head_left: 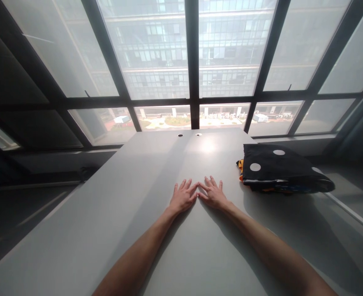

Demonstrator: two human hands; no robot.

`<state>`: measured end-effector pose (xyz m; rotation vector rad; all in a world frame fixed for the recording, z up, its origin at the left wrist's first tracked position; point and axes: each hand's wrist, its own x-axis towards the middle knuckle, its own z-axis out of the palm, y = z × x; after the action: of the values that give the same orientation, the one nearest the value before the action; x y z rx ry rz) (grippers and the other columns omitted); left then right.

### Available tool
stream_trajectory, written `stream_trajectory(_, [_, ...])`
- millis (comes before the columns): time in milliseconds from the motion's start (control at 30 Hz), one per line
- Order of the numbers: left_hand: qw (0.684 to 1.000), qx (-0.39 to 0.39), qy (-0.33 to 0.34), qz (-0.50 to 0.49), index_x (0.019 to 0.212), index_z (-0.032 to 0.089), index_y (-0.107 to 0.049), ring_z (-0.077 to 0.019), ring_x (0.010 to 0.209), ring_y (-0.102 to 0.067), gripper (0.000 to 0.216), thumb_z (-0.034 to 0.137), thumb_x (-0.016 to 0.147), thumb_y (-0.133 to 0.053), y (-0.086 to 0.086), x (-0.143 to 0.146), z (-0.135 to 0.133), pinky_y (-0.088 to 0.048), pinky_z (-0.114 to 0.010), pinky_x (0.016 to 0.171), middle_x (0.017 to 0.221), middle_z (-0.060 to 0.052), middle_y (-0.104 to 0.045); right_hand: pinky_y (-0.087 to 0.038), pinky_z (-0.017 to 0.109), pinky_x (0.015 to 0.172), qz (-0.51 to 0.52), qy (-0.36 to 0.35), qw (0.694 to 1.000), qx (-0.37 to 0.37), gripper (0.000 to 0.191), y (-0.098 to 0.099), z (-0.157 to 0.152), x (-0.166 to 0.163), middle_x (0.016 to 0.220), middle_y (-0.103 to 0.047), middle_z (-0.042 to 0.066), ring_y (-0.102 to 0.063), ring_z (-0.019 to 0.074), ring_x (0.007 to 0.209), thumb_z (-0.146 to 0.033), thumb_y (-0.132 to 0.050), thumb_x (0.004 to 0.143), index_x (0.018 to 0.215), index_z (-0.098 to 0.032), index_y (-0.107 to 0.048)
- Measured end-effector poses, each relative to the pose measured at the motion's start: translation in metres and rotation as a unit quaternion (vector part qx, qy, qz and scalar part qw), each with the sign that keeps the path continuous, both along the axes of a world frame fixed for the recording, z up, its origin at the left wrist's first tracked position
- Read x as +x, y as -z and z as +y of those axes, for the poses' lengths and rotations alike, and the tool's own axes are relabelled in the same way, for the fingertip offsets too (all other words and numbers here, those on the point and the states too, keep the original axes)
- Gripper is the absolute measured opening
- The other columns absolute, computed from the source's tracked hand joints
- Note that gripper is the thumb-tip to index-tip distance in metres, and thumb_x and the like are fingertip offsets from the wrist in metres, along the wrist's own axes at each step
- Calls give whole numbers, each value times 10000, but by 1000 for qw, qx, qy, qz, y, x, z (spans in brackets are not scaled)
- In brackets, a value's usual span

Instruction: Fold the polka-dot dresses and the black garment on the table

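Observation:
My left hand (183, 196) and my right hand (213, 193) lie flat, palms down, on the grey table (113, 213), side by side near its middle. Their fingers are spread and the index fingertips almost touch. Neither hand holds anything. A folded stack of black cloth with white dots (280, 168) rests on the table to the right of my right hand, about a hand's length away, with orange fabric showing at its left edge.
Two small round cable holes (189, 135) sit at the table's far edge. Behind it stands a large window wall with dark frames (193, 65), looking out on buildings. The table's right edge runs just past the cloth stack.

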<state>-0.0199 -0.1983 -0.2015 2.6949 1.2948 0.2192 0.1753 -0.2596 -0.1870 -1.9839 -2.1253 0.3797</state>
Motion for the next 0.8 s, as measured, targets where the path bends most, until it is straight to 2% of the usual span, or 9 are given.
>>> stream_trajectory(267, [1000,-8,-6,-7,1611,369,-465,-357,1610,-239,563,503,1065,-437,1,1,0,-122,-674,1269,1730,-78,-326,-29,755,1211,-1,-3,1000,-8,600,1,1,0,1769,-190,121,-104,369,1633,-599,-412,1068,1623,-373,-433])
stream_trajectory(500, [1000,-13,-5,2,1606,348,-472,-372,1608,-240,558,494,1069,-433,-5,3,-4,-137,-693,1258,1729,-93,-324,-30,771,1201,6,-4,1000,2,585,3,0,0,1764,-208,127,-115,370,1633,-595,-438,1065,1610,-383,-449])
stream_trajectory(567, [1000,-12,-4,-7,1595,331,-490,-376,1606,-245,554,481,1063,-453,-7,3,-3,-148,-704,1253,1725,-98,-331,-14,775,1201,23,0,1000,7,579,2,0,-1,1760,-220,127,-120,372,1632,-579,-485,1055,1595,-370,-478])
stream_trajectory(633, [999,-6,-3,-39,1531,298,-574,-381,1588,-290,513,433,1043,-495,-8,4,-2,-163,-705,1253,1689,-99,-405,-16,760,1215,83,18,996,17,558,-3,0,0,1737,-288,134,-154,380,1625,-508,-599,1017,1542,-324,-556])
stream_trajectory(667, [998,-6,-4,-68,1465,272,-638,-371,1560,-355,469,393,1033,-504,-8,4,-2,-194,-680,1260,1640,-102,-482,-65,736,1232,122,32,992,22,539,-7,2,2,1701,-367,146,-224,378,1608,-446,-640,999,1512,-290,-590])
stream_trajectory(733, [988,-11,-11,-154,1285,219,-748,-323,1433,-536,392,329,1028,-473,-8,5,-1,-321,-569,1248,1462,-114,-663,-286,624,1230,196,57,979,28,492,-22,6,12,1548,-575,164,-482,339,1479,-321,-636,992,1473,-221,-623])
stream_trajectory(800, [968,-25,-25,-247,1164,190,-777,-270,1233,-678,394,317,1037,-426,-7,7,-1,-465,-445,1150,1268,-119,-763,-510,455,1083,237,67,969,31,453,-47,9,34,1335,-727,149,-708,254,1199,-252,-548,1024,1465,-175,-615])
